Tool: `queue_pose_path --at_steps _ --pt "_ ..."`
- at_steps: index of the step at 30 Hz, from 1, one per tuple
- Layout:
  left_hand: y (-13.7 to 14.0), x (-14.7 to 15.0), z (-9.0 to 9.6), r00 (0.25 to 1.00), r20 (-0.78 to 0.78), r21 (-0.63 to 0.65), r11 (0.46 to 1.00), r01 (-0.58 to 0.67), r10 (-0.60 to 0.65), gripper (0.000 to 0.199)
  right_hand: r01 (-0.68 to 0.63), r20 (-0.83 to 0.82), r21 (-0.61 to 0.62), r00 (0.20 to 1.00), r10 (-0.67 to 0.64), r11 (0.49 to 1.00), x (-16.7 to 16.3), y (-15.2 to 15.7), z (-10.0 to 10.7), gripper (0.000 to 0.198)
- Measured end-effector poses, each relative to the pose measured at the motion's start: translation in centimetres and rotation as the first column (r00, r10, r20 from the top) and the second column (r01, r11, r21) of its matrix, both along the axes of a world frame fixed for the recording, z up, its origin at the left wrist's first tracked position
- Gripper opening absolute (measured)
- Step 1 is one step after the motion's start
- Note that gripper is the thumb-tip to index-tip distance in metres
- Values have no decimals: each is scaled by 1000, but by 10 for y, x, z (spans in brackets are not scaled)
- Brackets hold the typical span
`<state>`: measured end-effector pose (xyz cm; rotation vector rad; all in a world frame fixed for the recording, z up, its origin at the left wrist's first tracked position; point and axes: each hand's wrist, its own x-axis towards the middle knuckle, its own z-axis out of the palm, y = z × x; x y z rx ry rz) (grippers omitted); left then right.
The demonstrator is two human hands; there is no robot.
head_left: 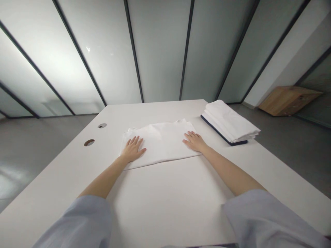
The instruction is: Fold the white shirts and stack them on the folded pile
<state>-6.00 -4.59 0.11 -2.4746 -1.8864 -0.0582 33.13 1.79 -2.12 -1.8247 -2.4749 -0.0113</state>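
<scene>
A folded white cloth (162, 141) lies flat on the white table, its long folded edge towards me and its far edge slightly uneven. My left hand (132, 149) rests palm down on the cloth's left end, fingers spread. On the right end, my right hand (195, 141) also presses flat with its fingers apart. Neither hand grips anything. To the right of the cloth, apart from it, sits a stack of folded white cloths (230, 120) with a dark blue layer (217, 131) at the bottom.
The white table (165, 199) has two round holes, a nearer one (89, 142) and a farther one (102, 125), at its left side. Frosted glass panels (160, 51) stand behind it. A wooden cabinet (287, 100) is on the floor at the far right.
</scene>
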Motion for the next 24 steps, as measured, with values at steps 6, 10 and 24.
queue_pose_path --at_steps 6,10,24 --pt "-12 30 2 948 58 -93 944 316 -312 77 45 47 89 998 -49 995 -6 36 15 60" --pt "-4 51 2 986 69 -137 977 160 -152 77 102 0 252 994 -106 962 -31 36 21 49" --pt "9 145 22 1000 4 -99 995 -29 30 69 301 -341 35 900 -271 953 -53 9 15 40"
